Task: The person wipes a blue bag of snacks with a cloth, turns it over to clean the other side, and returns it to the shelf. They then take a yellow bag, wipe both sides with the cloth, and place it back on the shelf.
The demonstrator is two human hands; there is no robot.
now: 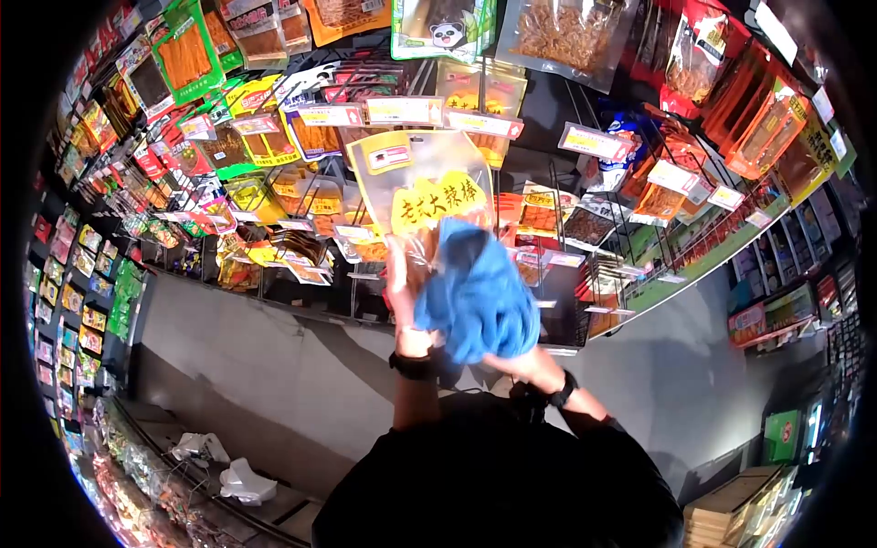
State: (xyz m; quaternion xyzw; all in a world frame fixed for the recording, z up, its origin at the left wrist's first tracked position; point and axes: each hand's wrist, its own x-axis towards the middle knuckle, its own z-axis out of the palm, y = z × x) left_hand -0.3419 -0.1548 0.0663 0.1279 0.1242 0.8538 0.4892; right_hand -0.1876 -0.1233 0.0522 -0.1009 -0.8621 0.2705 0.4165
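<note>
A large clear snack bag with a yellow label [438,201] is held upright in front of the hanging rack. My left hand [402,306] grips its lower left side. A bunched blue cloth [484,297] lies over the bag's lower part and hides it. My right hand [525,365] is closed on the cloth from below; most of its fingers are hidden in the folds. Dark bands are on both wrists.
Hanging snack packs [187,55] and price tags [594,142] on metal hooks surround the bag. Grey floor [237,338] lies below the rack. White plastic bags [247,482] are at lower left, cartons [731,507] at lower right.
</note>
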